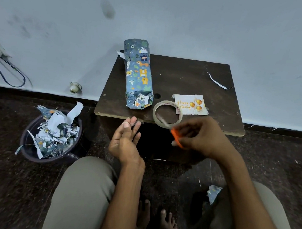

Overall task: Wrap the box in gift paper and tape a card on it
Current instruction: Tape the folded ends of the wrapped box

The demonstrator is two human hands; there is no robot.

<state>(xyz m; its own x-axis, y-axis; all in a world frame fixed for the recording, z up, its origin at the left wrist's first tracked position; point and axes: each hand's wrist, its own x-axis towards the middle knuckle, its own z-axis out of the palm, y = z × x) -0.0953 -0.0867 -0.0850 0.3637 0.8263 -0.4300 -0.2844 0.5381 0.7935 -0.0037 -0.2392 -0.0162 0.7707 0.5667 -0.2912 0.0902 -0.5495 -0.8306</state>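
The wrapped box (140,75) lies on the small dark table (186,75), with the tape roll (167,114) and the birthday card (190,104) just beside it. The right hand (201,135) grips orange scissors (174,134); the left hand (126,139) hangs relaxed, fingers loosely straight, holding nothing

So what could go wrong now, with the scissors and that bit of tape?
1. The right hand grips the orange scissors, blades toward the left hand; a slip might nick a finger.
2. The tape piece on the left fingertips could fold onto itself.
3. The tape roll overhangs the table edge and might get knocked off.
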